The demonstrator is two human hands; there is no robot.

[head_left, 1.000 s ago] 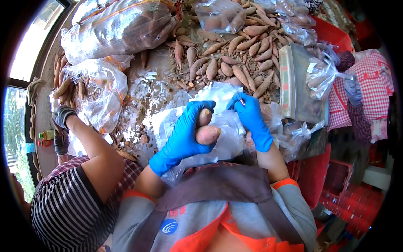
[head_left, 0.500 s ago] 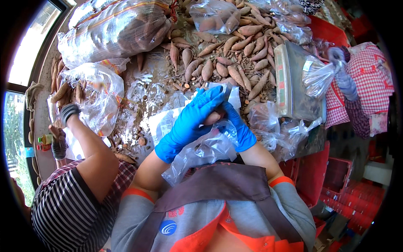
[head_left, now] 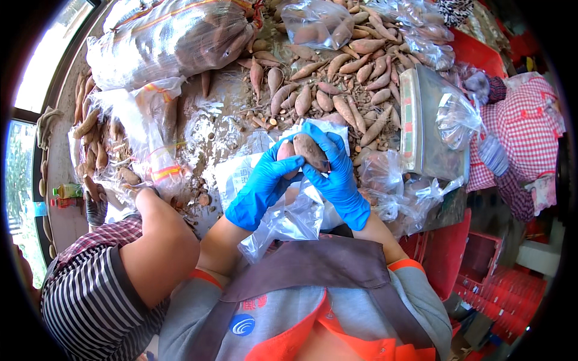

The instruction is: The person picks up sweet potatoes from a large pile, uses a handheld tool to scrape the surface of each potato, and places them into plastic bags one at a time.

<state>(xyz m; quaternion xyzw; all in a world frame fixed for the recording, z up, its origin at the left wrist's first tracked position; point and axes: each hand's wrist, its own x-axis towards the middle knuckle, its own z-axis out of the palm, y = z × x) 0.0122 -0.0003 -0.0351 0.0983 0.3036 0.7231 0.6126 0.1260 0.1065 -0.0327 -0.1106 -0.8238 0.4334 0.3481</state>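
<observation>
A plump, brown-skinned sweet potato (head_left: 310, 151) is grasped by the blue-gloved right hand (head_left: 337, 174), its long axis slanting from upper left to lower right. Just to its left, a partly hidden pink sweet potato (head_left: 285, 151) is gripped by the blue-gloved left hand (head_left: 260, 183); both are held above a crumpled, clear plastic bag (head_left: 296, 218) on the dirt-strewn tabletop (head_left: 226, 87).

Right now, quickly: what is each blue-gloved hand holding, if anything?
Left hand: closed on a pinkish sweet potato.
Right hand: closed on a browner sweet potato, right beside the other.
</observation>
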